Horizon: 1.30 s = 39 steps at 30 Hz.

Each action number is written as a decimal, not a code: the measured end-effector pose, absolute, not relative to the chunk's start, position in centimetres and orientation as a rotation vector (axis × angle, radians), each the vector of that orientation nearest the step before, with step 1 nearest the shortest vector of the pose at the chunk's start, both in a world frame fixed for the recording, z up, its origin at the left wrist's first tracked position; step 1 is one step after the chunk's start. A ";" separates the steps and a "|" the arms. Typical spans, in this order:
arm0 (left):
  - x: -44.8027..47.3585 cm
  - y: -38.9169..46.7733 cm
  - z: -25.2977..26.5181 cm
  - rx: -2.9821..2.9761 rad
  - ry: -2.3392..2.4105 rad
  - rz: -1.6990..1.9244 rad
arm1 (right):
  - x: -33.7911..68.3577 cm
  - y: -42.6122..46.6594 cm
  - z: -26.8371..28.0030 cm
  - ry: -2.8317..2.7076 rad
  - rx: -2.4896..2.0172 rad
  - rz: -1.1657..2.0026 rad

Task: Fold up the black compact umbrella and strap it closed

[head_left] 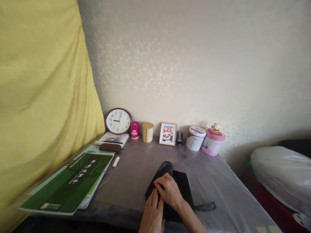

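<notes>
A black folded fabric item (183, 184) lies on the table near its front edge; I cannot make out its exact kind. Its upper left part bulges in a rounded, glossier fold, and a short dark strap-like piece (205, 206) sticks out to the right. My left hand (153, 207) rests on the lower left of the fabric with its fingers stretched out side by side. Just above it, my right hand (169, 191) bends its fingers and thumb together on the fabric, close to the left fingertips. Both palms are hidden from view.
Along the wall stand a clock (119, 121), a pink tin (134, 130), a yellow-lidded can (147, 133), a framed panda picture (167, 134) and two tubs (195, 139). At left are a green book (70, 184), brown case (110, 148) and white stick-like object (116, 161).
</notes>
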<state>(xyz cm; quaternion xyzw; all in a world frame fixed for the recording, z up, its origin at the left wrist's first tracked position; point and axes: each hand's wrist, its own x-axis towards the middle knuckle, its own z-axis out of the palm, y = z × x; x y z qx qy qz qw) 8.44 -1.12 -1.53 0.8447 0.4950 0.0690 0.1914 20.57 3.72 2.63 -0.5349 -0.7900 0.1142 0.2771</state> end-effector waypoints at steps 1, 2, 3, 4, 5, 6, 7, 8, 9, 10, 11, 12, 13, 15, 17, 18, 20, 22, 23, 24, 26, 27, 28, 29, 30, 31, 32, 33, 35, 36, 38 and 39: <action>8.4 -1.0 -1.9 2.381 1.376 0.196 | 20.9 3.8 2.5 -2.150 -1.387 0.268; 8.5 -1.0 -2.2 2.391 1.361 0.211 | 21.2 4.0 2.3 -2.176 -1.345 0.254; 8.5 -0.9 -2.4 2.397 1.350 0.229 | 21.5 4.4 2.1 -2.203 -1.320 0.246; 8.5 -0.9 -2.6 2.395 1.345 0.243 | 21.9 4.9 1.8 -2.225 -1.314 0.231; 8.5 -0.8 -2.6 2.381 1.349 0.253 | 22.2 5.6 1.4 -2.240 -1.325 0.212; 8.6 -0.8 -2.6 2.356 1.359 0.258 | 22.5 6.4 1.1 -2.243 -1.350 0.189; 8.6 -0.8 -2.5 2.324 1.376 0.263 | 22.8 7.2 0.7 -2.238 -1.383 0.168; 8.7 -0.8 -2.4 2.291 1.388 0.262 | 23.1 8.1 0.4 -2.222 -1.425 0.158; 8.7 -0.8 -2.1 2.263 1.400 0.260 | 23.4 9.0 0.2 -2.200 -1.468 0.153; 8.8 -0.8 -1.7 2.241 1.411 0.251 | 23.5 9.8 0.0 -2.179 -1.506 0.154; 8.8 -0.8 -1.3 2.227 1.418 0.230 | 23.7 10.6 -0.1 -2.163 -1.541 0.156; 8.9 -0.9 -0.9 2.213 1.423 0.204 | 23.8 11.3 -0.2 -2.149 -1.572 0.154; 8.9 -0.9 -0.4 2.199 1.433 0.179 | 23.9 11.9 -0.2 -2.133 -1.603 0.150; 8.9 -1.1 0.3 2.172 1.457 0.155 | 24.3 12.8 -0.1 -2.082 -1.676 0.132; 8.9 -1.3 0.7 2.160 1.468 0.143 | 25.0 13.1 0.2 -1.994 -1.768 0.106; 8.9 -1.5 0.8 2.161 1.470 0.141 | 25.6 13.0 0.3 -1.941 -1.813 0.090; 8.8 -1.7 0.7 2.178 1.462 0.147 | 27.1 12.2 0.4 -1.833 -1.891 0.051; 8.7 -1.9 0.4 2.207 1.456 0.192 | 28.9 10.7 0.3 -1.738 -1.948 0.014; 8.7 -2.0 0.2 2.220 1.456 0.218 | 29.8 9.7 0.1 -1.703 -1.969 0.003; 8.6 -2.1 0.1 2.226 1.459 0.240 | 30.7 8.6 -0.1 -1.674 -1.990 -0.005; 8.5 -2.3 0.0 2.229 1.462 0.274 | 31.9 6.3 -0.7 -1.630 -2.023 -0.002; 8.4 -2.4 -0.1 2.230 1.461 0.287 | 32.2 5.2 -1.1 -1.612 -2.028 0.019; 8.3 -2.5 -0.1 2.231 1.454 0.297 | 32.3 4.2 -1.4 -1.588 -2.021 0.065; 8.2 -2.5 -0.2 2.236 1.445 0.308 | 32.3 3.3 -1.6 -1.565 -2.012 0.121; 8.1 -2.6 -0.2 2.242 1.437 0.318 | 32.2 2.5 -1.8 -1.539 -2.006 0.182; 8.0 -2.6 -0.4 2.247 1.430 0.328 | 31.9 1.9 -1.8 -1.514 -2.002 0.236; 8.0 -2.6 -0.5 2.251 1.427 0.338 | 31.6 1.5 -1.7 -1.497 -2.000 0.275; 7.9 -2.6 -0.6 2.252 1.427 0.345 | 31.3 1.1 -1.6 -1.487 -1.999 0.301; 8.0 -2.6 -0.9 2.247 1.429 0.365 | 30.6 0.5 -1.0 -1.501 -1.997 0.316; 8.0 -2.6 -1.0 2.238 1.434 0.373 | 30.3 0.3 -0.7 -1.524 -2.002 0.309; 8.1 -2.6 -1.1 2.216 1.447 0.379 | 29.8 0.0 -0.2 -1.584 -2.026 0.276; 8.2 -2.6 -1.1 2.208 1.455 0.377 | 29.6 -0.1 0.0 -1.611 -2.045 0.253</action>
